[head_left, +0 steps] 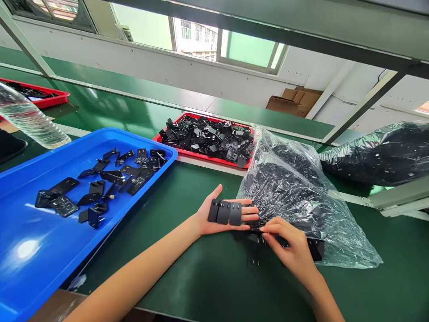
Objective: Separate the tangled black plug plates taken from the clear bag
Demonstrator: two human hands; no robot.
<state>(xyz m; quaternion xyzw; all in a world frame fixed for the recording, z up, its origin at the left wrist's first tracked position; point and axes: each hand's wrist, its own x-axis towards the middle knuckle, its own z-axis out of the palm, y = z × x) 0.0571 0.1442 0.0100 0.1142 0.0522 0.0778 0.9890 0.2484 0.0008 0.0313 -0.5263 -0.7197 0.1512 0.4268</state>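
Note:
My left hand (pixel 204 219) is palm up with its fingers stretched out, and three small black plates (pixel 223 212) with small holes near one edge lie side by side across it. Just to the right, my right hand (pixel 291 246) has thumb and fingertips pinched together at the mouth of a clear plastic bag (pixel 355 241). What is in that pinch is too small to make out. Black parts fill the bag. A few more black pieces (pixel 254 257) lie on the green tabletop (pixel 208 281) below the hands, partly hidden by the right one.
At left, a blue tray (pixel 20 197) holds scattered black parts. Behind my hands stands a red tray (pixel 201 156) heaped with black parts. Another filled bag (pixel 385 152) lies at right. A water bottle (pixel 30 116) and second red tray (pixel 56 99) are far left. Metal shelf bars cross overhead.

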